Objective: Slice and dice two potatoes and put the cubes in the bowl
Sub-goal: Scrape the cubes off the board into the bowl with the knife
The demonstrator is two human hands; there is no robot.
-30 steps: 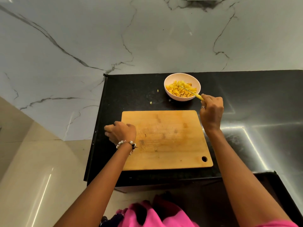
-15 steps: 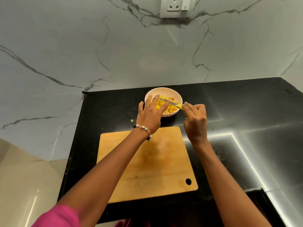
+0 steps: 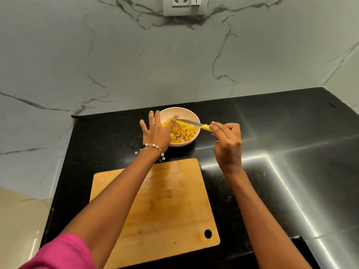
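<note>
Reaching over a pale pink bowl (image 3: 194,117) of yellow potato cubes (image 3: 183,133), a person works at a black stone bench (image 3: 272,133) backed by a grey-veined marble wall (image 3: 136,65). The left hand (image 3: 157,131) is released, its fingers spread straight over the bowl's left rim, with the index fingertip touching the blade of a small knife (image 3: 192,123) near its tip. A ring shows on one finger and a bracelet of pearl and dark beads (image 3: 153,146) circles the wrist. The right hand (image 3: 227,140), just right of the bowl, is grasping the knife by its yellow handle, fingers curled round it, so that the grey blade lies nearly level across the top of the bowl, pointing left. The cubes fill the bowl's lower half in a heap; a few bear reddish flecks. One small yellow scrap (image 3: 136,153) lies on the bench just left of the bowl, beside the left wrist. A bare wooden cutting board (image 3: 165,210) with a hanging hole in its near right corner lies nearer the person than the bowl, partly under the left forearm. Above the bowl, a white socket plate (image 3: 184,5) is set in the wall. A pink sleeve (image 3: 62,253) covers the left upper arm.
</note>
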